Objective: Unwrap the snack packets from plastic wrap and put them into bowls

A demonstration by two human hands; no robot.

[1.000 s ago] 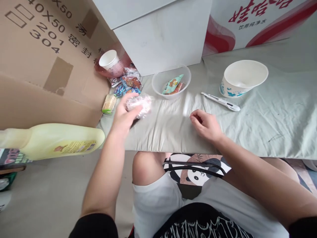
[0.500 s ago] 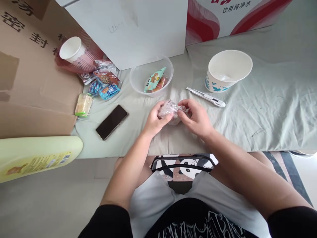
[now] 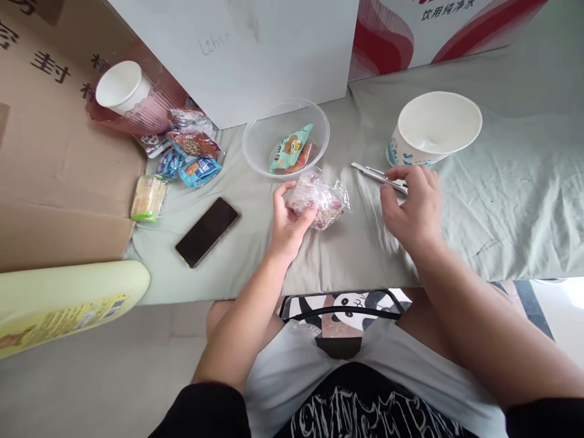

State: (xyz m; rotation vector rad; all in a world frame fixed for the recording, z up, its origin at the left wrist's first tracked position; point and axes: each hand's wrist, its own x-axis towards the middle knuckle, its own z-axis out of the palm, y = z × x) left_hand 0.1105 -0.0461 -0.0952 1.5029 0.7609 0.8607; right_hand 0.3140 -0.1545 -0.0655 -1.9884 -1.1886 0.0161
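Note:
My left hand (image 3: 291,222) holds a crumpled clear plastic packet (image 3: 322,201) with reddish marks, its thumb on the near side. What lies inside the packet is hard to make out. My right hand (image 3: 413,210) is over a white utility knife (image 3: 368,173) lying on the cloth. Its thumb and forefinger are apart on either side of the knife, and the palm hides the knife's right end. Just behind the packet stands a clear round plastic bowl (image 3: 249,152) with a green snack packet (image 3: 292,149) in it.
A white paper tub (image 3: 438,128) stands behind my right hand. To the left lie a phone (image 3: 207,232), several snack packets (image 3: 201,171) and a paper cup (image 3: 123,88). A white box (image 3: 274,55) and a cardboard box (image 3: 55,152) bound the cloth-covered surface (image 3: 502,225).
My right hand has let go of the plastic packet and moved right to the utility knife. The packet, still in my left hand, now spreads wider.

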